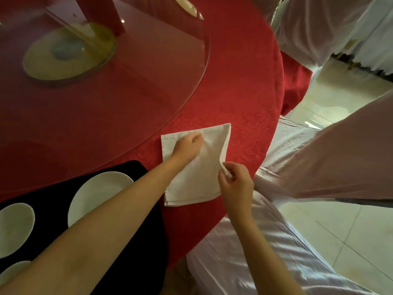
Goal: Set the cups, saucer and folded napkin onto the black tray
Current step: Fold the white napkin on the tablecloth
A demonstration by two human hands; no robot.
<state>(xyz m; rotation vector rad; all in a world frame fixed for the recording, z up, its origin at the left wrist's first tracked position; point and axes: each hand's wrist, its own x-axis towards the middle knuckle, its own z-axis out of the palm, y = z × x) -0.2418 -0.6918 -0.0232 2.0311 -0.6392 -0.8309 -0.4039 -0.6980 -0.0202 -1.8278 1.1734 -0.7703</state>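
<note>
Red tablecloth [244, 86], glass turntable [148, 86], satin-covered chairs [244, 252].

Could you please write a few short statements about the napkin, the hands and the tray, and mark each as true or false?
1. The napkin lies on the black tray. False: it lies on the red tablecloth, beside the tray.
2. The left hand presses on the napkin. True.
3. The right hand pinches the napkin's right edge. True.
4. The tray holds only cups. False: white dishes lie on it; no cup is clearly visible.
5. A glass turntable sits on the table. True.
</note>
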